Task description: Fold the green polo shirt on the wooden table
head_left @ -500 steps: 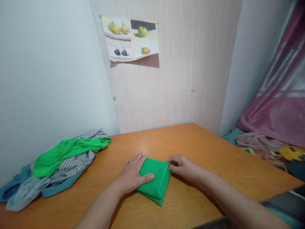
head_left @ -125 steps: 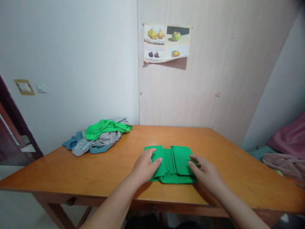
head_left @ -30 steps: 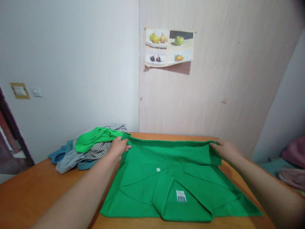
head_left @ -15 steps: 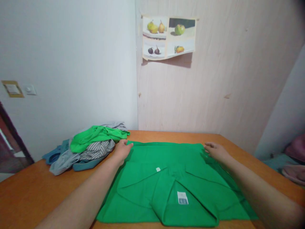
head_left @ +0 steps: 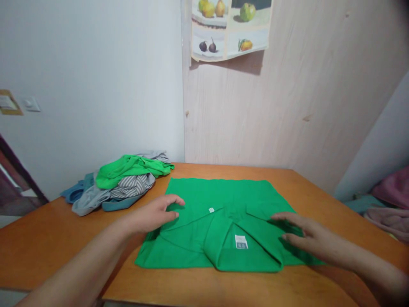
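Observation:
A green collared shirt (head_left: 191, 251) lies folded into a flat, wide shape on the table, its collar toward me and a white-and-blue label (head_left: 241, 241) showing inside the neck. My left hand (head_left: 161, 211) hovers at the shirt's left edge, thumb and fingers apart, holding nothing. Over the right part of the shirt is my right hand (head_left: 300, 232), also open with the thumb apart from the fingers. Whether its fingertips touch the cloth I cannot tell. A small white tag (head_left: 211, 209) sits on the shirt left of the collar.
On the back left of the orange-brown table (head_left: 223, 288) lies a heap of clothes (head_left: 128, 183), bright green, striped, grey and blue. Walls stand behind the table, one with a fruit picture sheet (head_left: 231, 30). Pink and grey cloths (head_left: 391, 204) lie beyond the right edge.
Both hands have left the shirt's far corners and come nearer to me, the fingers spreading. The shirt's far edge now lies flat. The camera view has tilted down.

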A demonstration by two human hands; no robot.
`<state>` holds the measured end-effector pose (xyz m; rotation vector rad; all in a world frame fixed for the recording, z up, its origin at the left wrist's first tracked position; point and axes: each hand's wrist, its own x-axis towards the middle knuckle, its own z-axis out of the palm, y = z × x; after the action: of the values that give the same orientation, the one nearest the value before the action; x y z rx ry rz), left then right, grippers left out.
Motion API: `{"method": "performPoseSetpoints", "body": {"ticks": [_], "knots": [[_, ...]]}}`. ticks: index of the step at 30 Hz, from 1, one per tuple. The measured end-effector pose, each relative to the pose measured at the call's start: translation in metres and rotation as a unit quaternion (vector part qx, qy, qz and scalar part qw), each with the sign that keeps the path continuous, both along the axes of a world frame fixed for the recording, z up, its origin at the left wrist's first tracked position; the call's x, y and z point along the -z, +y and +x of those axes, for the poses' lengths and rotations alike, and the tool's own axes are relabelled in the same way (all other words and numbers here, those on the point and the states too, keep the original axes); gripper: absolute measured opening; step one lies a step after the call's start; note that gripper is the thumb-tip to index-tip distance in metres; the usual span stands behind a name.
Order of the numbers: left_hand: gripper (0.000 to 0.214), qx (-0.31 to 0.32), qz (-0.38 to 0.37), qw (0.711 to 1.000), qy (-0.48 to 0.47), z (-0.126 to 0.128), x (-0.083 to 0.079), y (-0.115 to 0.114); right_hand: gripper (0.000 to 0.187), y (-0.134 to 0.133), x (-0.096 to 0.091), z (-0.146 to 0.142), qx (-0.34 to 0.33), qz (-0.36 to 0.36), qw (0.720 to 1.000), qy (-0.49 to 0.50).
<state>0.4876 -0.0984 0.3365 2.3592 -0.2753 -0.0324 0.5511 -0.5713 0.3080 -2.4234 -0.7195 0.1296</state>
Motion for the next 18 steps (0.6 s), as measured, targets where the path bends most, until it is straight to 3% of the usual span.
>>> {"method": "performPoseSetpoints", "body": {"ticks": [3,7,13,18], "knots": [[0.044,0.028,0.005,1.000,0.011,-0.015,-0.001,-0.001,0.064,0.000,0.003,-0.027,-0.008,-0.037,0.999,0.009],[0.049,0.048,0.034,0.998,0.014,-0.020,0.008,0.000,0.070,0.008,0.010,-0.042,-0.018,-0.075,0.997,-0.023],[0.063,0.064,0.110,0.991,0.032,-0.020,0.018,0.004,0.048,0.019,0.013,-0.042,-0.047,-0.078,0.994,-0.066],[0.072,0.077,0.126,0.989,0.022,-0.023,0.020,0.003,0.041,0.026,0.006,-0.033,-0.049,0.000,0.998,-0.032]]}}
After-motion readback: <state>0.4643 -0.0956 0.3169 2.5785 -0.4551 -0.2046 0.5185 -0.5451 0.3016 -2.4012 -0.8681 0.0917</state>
